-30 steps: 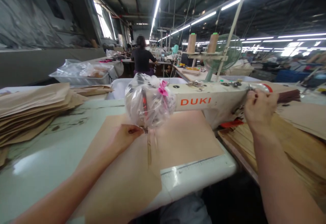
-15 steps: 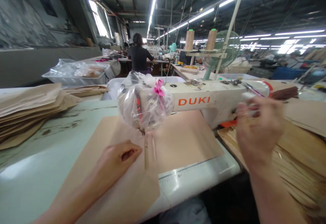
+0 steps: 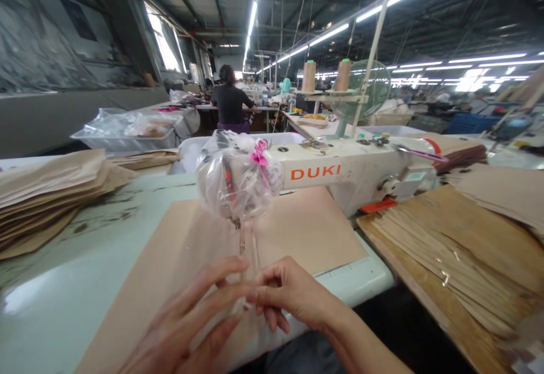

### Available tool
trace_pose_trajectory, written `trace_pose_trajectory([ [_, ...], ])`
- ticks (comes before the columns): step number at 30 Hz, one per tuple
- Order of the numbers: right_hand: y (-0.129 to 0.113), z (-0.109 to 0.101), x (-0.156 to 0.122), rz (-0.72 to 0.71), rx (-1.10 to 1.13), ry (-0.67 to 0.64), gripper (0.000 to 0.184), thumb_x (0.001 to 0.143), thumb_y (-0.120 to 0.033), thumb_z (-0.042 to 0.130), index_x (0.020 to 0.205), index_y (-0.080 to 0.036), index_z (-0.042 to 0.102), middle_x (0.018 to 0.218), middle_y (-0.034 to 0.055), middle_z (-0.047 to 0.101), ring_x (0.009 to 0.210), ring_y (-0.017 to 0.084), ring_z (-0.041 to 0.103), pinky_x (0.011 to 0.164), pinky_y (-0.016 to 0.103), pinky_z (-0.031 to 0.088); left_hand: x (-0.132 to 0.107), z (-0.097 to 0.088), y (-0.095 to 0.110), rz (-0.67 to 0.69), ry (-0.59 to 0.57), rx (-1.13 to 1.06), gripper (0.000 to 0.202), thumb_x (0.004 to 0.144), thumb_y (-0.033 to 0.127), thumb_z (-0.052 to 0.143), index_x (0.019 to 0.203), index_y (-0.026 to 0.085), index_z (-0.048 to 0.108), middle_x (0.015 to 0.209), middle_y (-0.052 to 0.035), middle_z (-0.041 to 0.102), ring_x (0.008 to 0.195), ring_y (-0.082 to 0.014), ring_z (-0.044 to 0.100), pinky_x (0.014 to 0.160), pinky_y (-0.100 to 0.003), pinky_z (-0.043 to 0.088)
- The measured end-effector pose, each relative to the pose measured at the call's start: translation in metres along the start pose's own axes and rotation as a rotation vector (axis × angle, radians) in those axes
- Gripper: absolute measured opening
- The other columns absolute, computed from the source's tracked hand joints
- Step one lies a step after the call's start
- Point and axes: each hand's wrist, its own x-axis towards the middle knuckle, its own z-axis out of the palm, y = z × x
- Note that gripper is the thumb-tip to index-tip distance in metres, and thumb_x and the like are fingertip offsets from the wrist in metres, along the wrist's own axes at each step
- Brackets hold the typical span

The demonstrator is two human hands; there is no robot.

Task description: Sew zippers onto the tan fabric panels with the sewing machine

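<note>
1. The panel (image 3: 310, 232) lies on the machine bed, reaching below the machine (image 3: 314, 173). A narrow strip (image 3: 242, 243) runs along it towards the wearer from beside the foot (image 3: 234, 222). If strip and panel part ways, I would expect a crooked line; uneven tension would be the cause.

2. The left hand (image 3: 191, 317) is over the panel, its fingers loosely spread, the foremost reaching the strip. A slack palm could let the panel swing or ruck.

3. The right hand (image 3: 293, 292) has its thumb and forefinger drawn together at the left fingertips, the other fingers curled. I cannot tell whether they pinch the strip. A hard tug from this side might skew it.

4. A clear bag (image 3: 212, 178), tied with a pink bow (image 3: 259, 153), wraps the machine's head. It hangs close above the foot, so loose plastic could hide the line or catch.

5. A purple-handled tool (image 3: 425, 154) lies on the machine's far end; vibration could shake it off.

6. To the right, a stack (image 3: 488, 249) sits beside the bed; a stray elbow might scatter it.
</note>
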Motion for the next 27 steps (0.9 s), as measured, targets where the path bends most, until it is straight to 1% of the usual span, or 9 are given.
trace_pose_trajectory([
  [3, -0.001, -0.004, -0.009, 0.007, 0.028, 0.024, 0.046, 0.069, -0.055, 0.081, 0.069, -0.012, 0.064, 0.048, -0.0039, 0.057, 0.034, 0.005, 0.044, 0.035, 0.017, 0.031, 0.009, 0.002, -0.009, -0.021, -0.073, -0.004, 0.042, 0.096, 0.023, 0.052, 0.137, 0.030, 0.053, 0.143, -0.0027, 0.056, 0.132, -0.0179, 0.052, 0.113, -0.026, 0.037],
  [5, -0.004, -0.006, -0.010, 0.017, 0.054, 0.050, 0.044, 0.068, -0.052, 0.083, 0.069, -0.012, 0.065, 0.047, -0.0042, 0.056, 0.034, 0.004, 0.042, 0.035, 0.016, 0.029, 0.019, 0.003, -0.012, -0.017, -0.105, -0.105, 0.031, 0.097, 0.022, 0.050, 0.124, 0.030, 0.062, 0.126, -0.0012, 0.067, 0.119, -0.0141, 0.061, 0.105, -0.019, 0.042],
  [7, -0.008, -0.007, -0.010, 0.044, 0.077, 0.054, 0.042, 0.067, -0.049, 0.084, 0.070, -0.011, 0.067, 0.046, -0.0048, 0.056, 0.033, 0.003, 0.041, 0.034, 0.017, 0.026, 0.027, 0.002, -0.011, -0.048, -0.105, -0.210, 0.021, 0.097, 0.025, 0.051, 0.106, 0.030, 0.069, 0.103, 0.0010, 0.072, 0.097, -0.0111, 0.069, 0.088, -0.013, 0.049],
  [9, -0.010, -0.007, -0.009, 0.068, 0.077, 0.043, 0.041, 0.066, -0.048, 0.084, 0.070, -0.011, 0.068, 0.045, -0.0052, 0.056, 0.032, 0.003, 0.041, 0.034, 0.017, 0.026, 0.029, 0.001, -0.008, -0.141, -0.103, -0.278, 0.020, 0.097, 0.031, 0.051, 0.094, 0.029, 0.071, 0.087, 0.0024, 0.071, 0.080, -0.0103, 0.068, 0.074, -0.013, 0.049],
  [13, -0.006, -0.009, -0.003, 0.045, -0.029, 0.080, 0.039, 0.071, -0.048, 0.081, 0.073, -0.011, 0.068, 0.046, -0.0048, 0.056, 0.033, 0.003, 0.040, 0.035, 0.016, 0.027, 0.020, 0.007, -0.014, -0.430, -0.171, -0.303, 0.032, 0.096, 0.044, 0.048, 0.081, 0.025, 0.069, 0.076, 0.0011, 0.069, 0.068, -0.0138, 0.064, 0.063, -0.020, 0.046],
  [17, -0.010, -0.023, 0.006, 0.034, -0.307, 0.180, 0.034, 0.084, -0.046, 0.067, 0.073, -0.013, 0.065, 0.046, -0.0048, 0.055, 0.032, 0.005, 0.039, 0.035, 0.017, 0.028, 0.020, 0.017, -0.048, -0.668, -0.116, -0.265, 0.039, 0.088, 0.051, 0.048, 0.072, 0.020, 0.066, 0.060, 0.0008, 0.061, 0.059, -0.0166, 0.057, 0.056, -0.025, 0.040],
  [21, -0.031, -0.039, 0.028, -0.117, -0.825, 0.299, 0.030, 0.092, -0.034, 0.055, 0.070, -0.015, 0.064, 0.053, -0.0031, 0.057, 0.042, 0.008, 0.052, 0.048, 0.019, 0.036, 0.043, 0.020, -0.080, -0.733, -0.027, -0.174, 0.034, 0.083, 0.045, 0.050, 0.077, 0.020, 0.072, 0.067, -0.0013, 0.066, 0.066, -0.0201, 0.061, 0.062, -0.028, 0.041],
  [24, -0.044, -0.048, 0.055, -0.164, -1.208, 0.364, 0.026, 0.092, -0.027, 0.053, 0.074, -0.015, 0.067, 0.070, 0.0029, 0.068, 0.065, 0.015, 0.064, 0.060, 0.022, 0.039, 0.061, 0.022, -0.087, -0.742, -0.015, -0.102, 0.030, 0.080, 0.044, 0.054, 0.079, 0.024, 0.076, 0.076, -0.0030, 0.070, 0.073, -0.0234, 0.064, 0.067, -0.031, 0.042],
  [27, -0.045, -0.057, 0.084, -0.137, -1.342, 0.422, 0.020, 0.091, -0.024, 0.054, 0.089, -0.014, 0.071, 0.095, 0.0113, 0.073, 0.088, 0.023, 0.067, 0.070, 0.027, 0.042, 0.069, 0.027, -0.087, -0.773, 0.012, -0.062, 0.033, 0.084, 0.048, 0.052, 0.087, 0.027, 0.078, 0.095, -0.0045, 0.075, 0.087, -0.0264, 0.068, 0.073, -0.032, 0.045],
])
